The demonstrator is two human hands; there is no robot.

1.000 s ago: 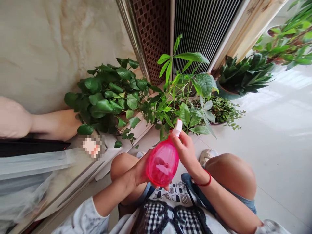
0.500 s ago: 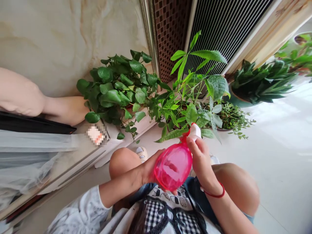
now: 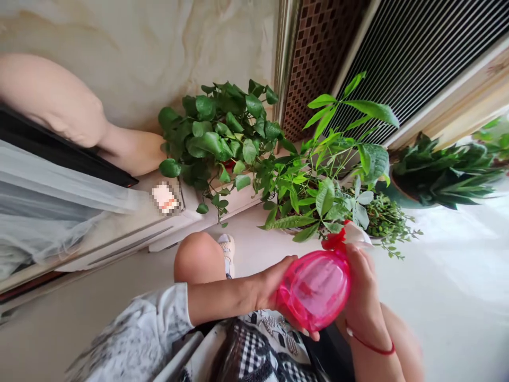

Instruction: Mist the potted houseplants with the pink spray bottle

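Note:
A pink see-through spray bottle (image 3: 317, 291) with a red and white spray head is tilted in front of my body. My left hand (image 3: 274, 286) cups the bottle's body from the left and beneath, its fingertips showing under the lower edge. At the neck, my right hand (image 3: 361, 278) is closed around the spray head; the trigger is hidden. Just beyond the spray head stands a plant with bright green leaves (image 3: 326, 196). Left of it grows a trailing plant with dark round leaves (image 3: 214, 138).
A snake-plant-like pot plant (image 3: 445, 170) and a low small-leaved plant (image 3: 393, 217) stand at the right. On the left are a pale vase-like object (image 3: 51, 101), a sheer white cloth (image 3: 71, 191) and a ledge (image 3: 131, 239). A ribbed dark panel (image 3: 421, 58) rises behind.
The view has shifted, and both hands with the spray bottle now appear further right and lower. The bottle remains in both hands.

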